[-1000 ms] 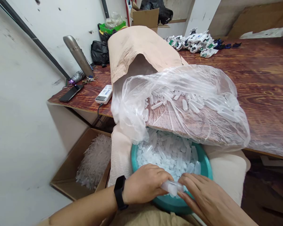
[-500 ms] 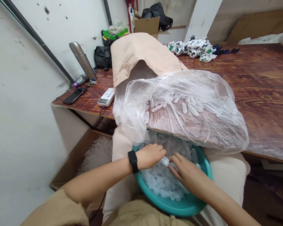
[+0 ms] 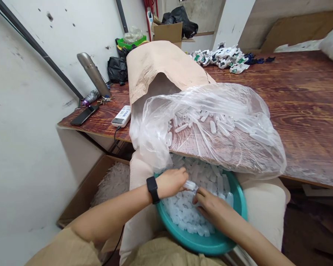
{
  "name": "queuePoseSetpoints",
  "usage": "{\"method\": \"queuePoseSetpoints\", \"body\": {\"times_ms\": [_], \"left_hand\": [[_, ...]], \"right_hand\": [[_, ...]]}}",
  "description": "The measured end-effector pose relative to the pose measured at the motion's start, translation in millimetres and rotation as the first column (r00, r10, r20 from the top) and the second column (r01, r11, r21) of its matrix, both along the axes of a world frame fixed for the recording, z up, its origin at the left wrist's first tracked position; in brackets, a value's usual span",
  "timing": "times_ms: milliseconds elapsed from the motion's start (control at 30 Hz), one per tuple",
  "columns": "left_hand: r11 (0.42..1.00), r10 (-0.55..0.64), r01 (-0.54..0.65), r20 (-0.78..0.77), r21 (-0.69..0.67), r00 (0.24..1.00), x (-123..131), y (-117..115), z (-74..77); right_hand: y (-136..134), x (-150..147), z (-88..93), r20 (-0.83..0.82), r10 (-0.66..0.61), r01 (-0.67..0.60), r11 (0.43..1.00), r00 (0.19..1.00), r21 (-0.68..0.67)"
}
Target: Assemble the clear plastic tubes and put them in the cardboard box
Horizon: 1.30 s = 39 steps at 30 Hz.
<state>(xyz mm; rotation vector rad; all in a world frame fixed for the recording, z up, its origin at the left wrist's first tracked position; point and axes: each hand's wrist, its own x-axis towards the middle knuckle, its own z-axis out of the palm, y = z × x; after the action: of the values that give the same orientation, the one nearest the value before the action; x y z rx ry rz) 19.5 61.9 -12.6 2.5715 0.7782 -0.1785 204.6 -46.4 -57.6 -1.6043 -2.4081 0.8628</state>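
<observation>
A teal basin (image 3: 174, 236) sits on the lap, heaped with small translucent plastic tubes (image 3: 187, 218). Above the heap, my left hand (image 3: 170, 183), with a black watch on its wrist, is closed around a clear plastic tube (image 3: 190, 185) whose open-looking end points right. My right hand (image 3: 211, 207) is just beside that end, its fingers bent and pinched together. Whatever lies between those fingertips is too small or hidden to make out. Behind the basin, a clear plastic bag (image 3: 211, 147) lies on the table edge with more tubes inside.
On the wooden table (image 3: 302, 96) are a paper sack (image 3: 163, 55), a power bank (image 3: 121, 116), a phone (image 3: 84, 115), a steel flask (image 3: 93, 74) and a pile of white-green pieces (image 3: 224, 57). A cardboard box (image 3: 80, 195) of clear pieces stands on the floor at left.
My right hand has shifted slightly down and left, its fingers more curled. The tube in my left hand now shows more fully and lies flatter. The view has drifted slightly right.
</observation>
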Motion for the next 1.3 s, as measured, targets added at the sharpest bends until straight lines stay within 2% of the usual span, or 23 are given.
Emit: {"method": "queuePoseSetpoints", "body": {"times_ms": [67,133,167,200,233,267,300,333,367,433,500,567,633,667,733,800,900,1000,1067,1133,1200,1300], "left_hand": [[0.998,0.05,-0.047,0.057,-0.051,0.997,-8,-5,5.4],[0.956,0.184,-0.135,0.172,-0.262,0.968,-14,-13,10.5],[0.881,0.302,-0.178,0.231,-0.439,0.925,-16,-18,12.7],[0.751,0.438,-0.192,0.261,-0.631,0.86,-17,-23,14.6],[0.583,0.567,-0.165,0.253,-0.795,0.784,-18,-28,15.9],[0.417,0.663,-0.11,0.219,-0.902,0.716,-18,-33,16.6],[0.29,0.722,-0.051,0.183,-0.956,0.667,-18,-37,16.7],[0.199,0.766,-0.001,0.155,-0.98,0.623,-17,-41,16.2],[0.14,0.806,0.037,0.135,-0.99,0.576,-15,-44,15.2],[0.085,0.892,0.073,0.109,-0.994,0.44,-11,-52,12.8],[0.083,0.958,0.082,0.102,-0.993,0.269,-6,-59,11.2],[0.099,0.987,0.079,0.109,-0.992,0.122,0,-67,11.3],[0.122,0.992,0.069,0.124,-0.99,0.028,3,-74,12.9],[0.132,0.991,0.065,0.133,-0.989,0.004,5,-77,14.0],[0.157,0.988,0.063,0.157,-0.986,-0.007,6,-82,16.4],[0.196,0.98,0.062,0.197,-0.979,0.004,7,-86,18.8],[0.292,0.956,0.031,0.293,-0.956,0.028,7,-90,21.2],[0.365,0.929,0.019,0.365,-0.931,0.066,6,-92,19.7],[0.362,0.928,0.03,0.363,-0.932,0.083,6,-93,16.8],[0.338,0.938,0.012,0.337,-0.941,0.084,5,-93,14.1],[0.318,0.946,-0.03,0.315,-0.948,0.07,4,-93,13.1],[0.296,0.954,-0.046,0.293,-0.954,0.06,3,-93,14.5]], "right_hand": [[-2,-2,-3.1,-0.049,-0.012,0.011,1.0,0.999,-0.022],[-3,-1,-3.8,-0.111,-0.039,0.036,0.999,0.993,-0.029],[-3,0,-2.8,-0.144,-0.059,0.056,0.998,0.988,-0.026],[-3,2,-1.1,-0.175,-0.08,0.077,0.997,0.981,-0.023],[-3,4,1.0,-0.197,-0.095,0.093,0.995,0.976,-0.021],[-3,6,3.2,-0.221,-0.115,0.113,0.993,0.968,-0.023],[-3,7,5.2,-0.255,-0.149,0.147,0.989,0.955,-0.028],[-4,8,6.7,-0.303,-0.2,0.198,0.979,0.932,-0.036],[-6,8,7.7,-0.367,-0.265,0.265,0.963,0.892,-0.052],[-11,6,8.9,-0.531,-0.414,0.426,0.898,0.739,-0.108],[-17,0,10.7,-0.656,-0.518,0.545,0.817,0.549,-0.189],[-22,-8,14.8,-0.707,-0.571,0.608,0.754,0.417,-0.25],[-26,-17,21.0,-0.729,-0.586,0.654,0.712,0.353,-0.256],[-27,-22,24.6,-0.744,-0.579,0.673,0.699,0.335,-0.241],[-27,-30,31.9,-0.776,-0.541,0.695,0.693,0.324,-0.193],[-28,-35,38.6,-0.792,-0.502,0.699,0.702,0.347,-0.139],[-28,-38,45.8,-0.785,-0.481,0.717,0.694,0.39,-0.069],[-29,-42,48.4,-0.789,-0.519,0.706,0.69,0.329,-0.16],[-29,-45,47.9,-0.802,-0.543,0.622,0.724,0.25,-0.296],[-29,-47,45.9,-0.802,-0.553,0.542,0.755,0.225,-0.368],[-30,-45,42.5,-0.781,-0.556,0.55,0.762,0.286,-0.341],[-34,-38,36.3,-0.712,-0.548,0.618,0.76,0.439,-0.203]]}}
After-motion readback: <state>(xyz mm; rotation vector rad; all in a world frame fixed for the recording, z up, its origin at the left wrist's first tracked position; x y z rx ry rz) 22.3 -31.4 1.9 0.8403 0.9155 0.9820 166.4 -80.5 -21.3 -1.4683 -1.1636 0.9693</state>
